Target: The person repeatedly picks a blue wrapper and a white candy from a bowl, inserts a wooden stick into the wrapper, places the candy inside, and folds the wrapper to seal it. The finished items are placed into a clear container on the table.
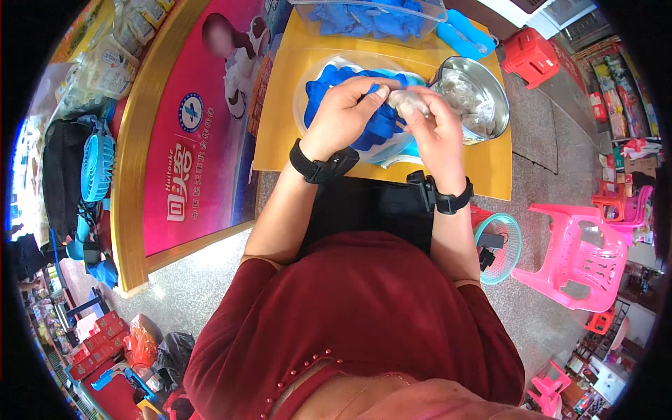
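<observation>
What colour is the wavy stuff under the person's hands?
The wavy stuff is bright blue; it shows best in the head view.

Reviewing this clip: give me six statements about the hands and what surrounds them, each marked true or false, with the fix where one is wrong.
1. The right hand holds a whitish, crumpled thing. True.
2. Both wrists are bare. False: a black strap shows at the left wrist and another at the right wrist.
3. The left hand is over a pile of blue pieces. True.
4. A metal container stands to the left of that pile. False: the metal container is to its right.
5. The clear bin at the top of the view has blue items in it. True.
6. The large chair at the right is green. False: the chair is pink.
</observation>
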Action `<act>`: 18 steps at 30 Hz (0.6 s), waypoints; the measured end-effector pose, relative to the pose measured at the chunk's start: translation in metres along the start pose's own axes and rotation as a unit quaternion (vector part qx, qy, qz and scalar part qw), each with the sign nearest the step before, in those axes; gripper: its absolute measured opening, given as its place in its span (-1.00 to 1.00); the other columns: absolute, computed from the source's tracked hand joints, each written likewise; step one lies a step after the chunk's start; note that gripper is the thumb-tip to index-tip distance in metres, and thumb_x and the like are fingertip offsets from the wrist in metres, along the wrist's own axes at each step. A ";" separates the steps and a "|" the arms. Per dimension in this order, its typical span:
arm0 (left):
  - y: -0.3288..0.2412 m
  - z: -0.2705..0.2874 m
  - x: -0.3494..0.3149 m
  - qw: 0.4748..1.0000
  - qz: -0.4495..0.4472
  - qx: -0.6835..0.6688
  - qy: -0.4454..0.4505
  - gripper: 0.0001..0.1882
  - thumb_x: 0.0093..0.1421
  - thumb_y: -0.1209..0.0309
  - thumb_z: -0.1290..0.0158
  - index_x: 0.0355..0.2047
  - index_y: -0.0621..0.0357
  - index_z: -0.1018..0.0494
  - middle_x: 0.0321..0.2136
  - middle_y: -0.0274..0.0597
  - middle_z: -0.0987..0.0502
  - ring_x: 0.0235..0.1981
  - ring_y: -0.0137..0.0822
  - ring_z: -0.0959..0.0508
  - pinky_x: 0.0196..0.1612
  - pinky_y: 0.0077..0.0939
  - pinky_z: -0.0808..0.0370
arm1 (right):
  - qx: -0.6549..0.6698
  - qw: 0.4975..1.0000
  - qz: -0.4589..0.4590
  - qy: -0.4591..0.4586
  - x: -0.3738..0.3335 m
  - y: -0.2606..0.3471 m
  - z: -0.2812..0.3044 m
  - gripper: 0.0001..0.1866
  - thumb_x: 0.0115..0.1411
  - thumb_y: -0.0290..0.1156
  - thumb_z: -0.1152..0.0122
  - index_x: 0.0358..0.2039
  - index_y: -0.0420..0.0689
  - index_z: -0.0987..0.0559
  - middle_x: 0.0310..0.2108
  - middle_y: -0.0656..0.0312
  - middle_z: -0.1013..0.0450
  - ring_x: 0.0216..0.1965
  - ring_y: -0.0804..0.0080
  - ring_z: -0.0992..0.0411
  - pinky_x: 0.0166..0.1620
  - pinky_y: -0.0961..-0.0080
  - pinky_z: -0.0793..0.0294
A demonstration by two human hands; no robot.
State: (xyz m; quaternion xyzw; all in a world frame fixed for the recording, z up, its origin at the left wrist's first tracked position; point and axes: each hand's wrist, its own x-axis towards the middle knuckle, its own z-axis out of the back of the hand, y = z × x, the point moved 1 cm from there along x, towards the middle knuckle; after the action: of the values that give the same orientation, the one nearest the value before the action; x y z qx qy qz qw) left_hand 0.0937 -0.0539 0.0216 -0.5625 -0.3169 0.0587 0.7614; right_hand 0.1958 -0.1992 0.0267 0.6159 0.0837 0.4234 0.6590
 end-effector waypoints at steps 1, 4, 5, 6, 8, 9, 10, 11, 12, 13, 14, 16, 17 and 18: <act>0.000 -0.003 -0.001 1.000 0.009 -0.025 -0.003 -0.76 0.32 0.39 0.01 -0.09 0.17 -0.55 -0.26 -0.11 -0.63 -0.25 -0.37 -0.59 -0.13 -0.50 -0.50 | 0.062 0.996 -0.070 0.004 -0.001 0.002 -0.003 -0.76 0.20 -0.38 -0.28 -0.18 -0.23 -0.52 -0.35 0.28 -0.49 -0.44 0.61 -0.43 -0.45 0.67 -0.41; -0.003 -0.006 -0.004 0.998 0.060 -0.035 0.010 -0.77 0.33 0.40 0.01 -0.10 0.21 -0.56 -0.27 -0.25 -0.61 -0.23 -0.46 -0.53 -0.09 -0.54 -0.46 | 0.145 0.980 -0.134 -0.004 -0.003 0.008 -0.011 -0.72 0.27 -0.28 -0.22 -0.15 -0.21 -0.51 -0.43 0.33 -0.46 -0.57 0.72 -0.35 -0.53 0.75 -0.31; -0.006 -0.006 -0.003 0.996 0.082 -0.027 0.019 -0.77 0.34 0.40 0.00 -0.11 0.23 -0.56 -0.26 -0.32 -0.61 -0.20 -0.50 -0.51 -0.06 -0.56 -0.44 | 0.151 0.979 -0.136 -0.012 -0.003 0.012 -0.013 -0.73 0.28 -0.27 -0.22 -0.16 -0.21 -0.52 -0.45 0.33 -0.45 -0.58 0.72 -0.34 -0.54 0.75 -0.30; -0.009 -0.005 -0.003 0.995 0.102 0.006 0.013 -0.78 0.33 0.39 -0.02 -0.13 0.23 -0.57 -0.29 -0.32 -0.61 -0.23 -0.51 -0.51 -0.09 -0.57 -0.44 | 0.156 0.978 -0.138 -0.019 -0.002 0.014 -0.014 -0.73 0.28 -0.27 -0.21 -0.17 -0.21 -0.52 -0.46 0.33 -0.45 -0.58 0.71 -0.33 -0.54 0.76 -0.30; -0.013 -0.003 -0.001 0.987 0.142 0.071 0.002 -0.79 0.31 0.38 -0.06 -0.17 0.23 -0.59 -0.34 -0.33 -0.61 -0.28 -0.52 -0.51 -0.14 -0.58 -0.45 | 0.149 0.976 -0.160 0.001 -0.004 0.009 -0.010 -0.73 0.28 -0.25 -0.21 -0.20 -0.22 -0.54 -0.47 0.35 -0.44 -0.58 0.72 -0.31 -0.55 0.76 -0.26; -0.010 -0.004 -0.002 0.987 0.151 0.045 -0.008 -0.80 0.29 0.38 -0.08 -0.19 0.23 -0.59 -0.35 -0.33 -0.61 -0.29 -0.53 -0.51 -0.15 -0.59 -0.45 | 0.146 0.975 -0.170 0.012 -0.004 0.007 -0.009 -0.73 0.28 -0.25 -0.21 -0.21 -0.22 -0.55 -0.48 0.35 -0.43 -0.58 0.73 -0.29 -0.55 0.76 -0.24; -0.004 -0.005 -0.003 0.987 0.159 0.019 -0.018 -0.81 0.28 0.38 -0.10 -0.21 0.23 -0.60 -0.36 -0.32 -0.61 -0.30 -0.54 -0.51 -0.17 -0.59 -0.45 | 0.166 0.970 -0.176 0.016 -0.005 0.007 -0.009 -0.73 0.28 -0.24 -0.21 -0.23 -0.22 -0.56 -0.48 0.36 -0.42 -0.59 0.73 -0.28 -0.55 0.75 -0.22; 0.000 -0.006 -0.003 0.985 0.168 -0.007 -0.028 -0.81 0.26 0.37 -0.12 -0.23 0.22 -0.61 -0.37 -0.32 -0.61 -0.32 -0.54 -0.52 -0.19 -0.60 -0.45 | 0.186 0.965 -0.182 0.019 -0.006 0.008 -0.009 -0.73 0.27 -0.24 -0.22 -0.25 -0.22 -0.56 -0.49 0.37 -0.42 -0.59 0.73 -0.27 -0.55 0.74 -0.21; 0.002 -0.007 -0.003 0.989 0.141 -0.012 -0.033 -0.82 0.26 0.38 -0.13 -0.24 0.22 -0.61 -0.38 -0.31 -0.62 -0.32 -0.55 -0.52 -0.19 -0.60 -0.46 | 0.206 0.960 -0.189 0.022 -0.007 0.008 -0.009 -0.73 0.27 -0.23 -0.22 -0.27 -0.23 -0.57 -0.50 0.38 -0.41 -0.60 0.73 -0.25 -0.55 0.74 -0.19; 0.003 -0.009 -0.002 0.992 0.115 -0.017 -0.038 -0.82 0.25 0.38 -0.14 -0.25 0.22 -0.62 -0.38 -0.31 -0.62 -0.32 -0.55 -0.52 -0.19 -0.61 -0.46 | 0.208 0.957 -0.203 0.027 -0.008 0.007 -0.009 -0.74 0.27 -0.25 -0.22 -0.29 -0.22 -0.57 -0.50 0.39 -0.41 -0.59 0.73 -0.24 -0.54 0.73 -0.19; 0.003 -0.009 -0.002 0.995 0.089 -0.022 -0.043 -0.83 0.25 0.38 -0.14 -0.27 0.22 -0.62 -0.39 -0.30 -0.62 -0.32 -0.56 -0.53 -0.19 -0.62 -0.46 | 0.209 0.953 -0.216 0.032 -0.008 0.006 -0.007 -0.75 0.27 -0.26 -0.21 -0.30 -0.22 -0.57 -0.50 0.39 -0.41 -0.59 0.72 -0.24 -0.53 0.72 -0.19; 0.003 -0.010 -0.002 0.995 0.079 -0.046 -0.041 -0.83 0.25 0.38 -0.15 -0.29 0.23 -0.63 -0.39 -0.30 -0.63 -0.32 -0.54 -0.53 -0.19 -0.61 -0.46 | 0.209 0.947 -0.237 0.053 -0.008 0.003 -0.004 -0.78 0.26 -0.30 -0.20 -0.32 -0.22 -0.58 -0.51 0.40 -0.40 -0.58 0.71 -0.24 -0.52 0.71 -0.19; 0.003 -0.011 -0.002 0.995 0.074 -0.058 -0.040 -0.83 0.24 0.38 -0.15 -0.30 0.23 -0.63 -0.39 -0.29 -0.63 -0.32 -0.54 -0.54 -0.19 -0.61 -0.47 | 0.208 0.945 -0.244 0.070 -0.008 0.000 -0.003 -0.80 0.26 -0.32 -0.19 -0.32 -0.22 -0.58 -0.51 0.40 -0.40 -0.57 0.71 -0.25 -0.51 0.71 -0.20; 0.003 -0.011 -0.002 0.992 0.096 -0.071 -0.039 -0.83 0.24 0.38 -0.15 -0.30 0.23 -0.63 -0.38 -0.29 -0.63 -0.32 -0.54 -0.54 -0.18 -0.60 -0.47 | 0.206 0.942 -0.251 0.087 -0.007 0.000 -0.003 -0.81 0.25 -0.34 -0.19 -0.33 -0.22 -0.58 -0.51 0.41 -0.40 -0.56 0.71 -0.26 -0.50 0.71 -0.21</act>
State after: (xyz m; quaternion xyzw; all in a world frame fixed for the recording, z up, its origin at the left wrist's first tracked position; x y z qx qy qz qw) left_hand 0.0989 -0.0630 0.0162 -0.6400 -0.2946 0.1309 0.6975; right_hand 0.1901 -0.2016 0.0230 0.6582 0.3782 0.2695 0.5925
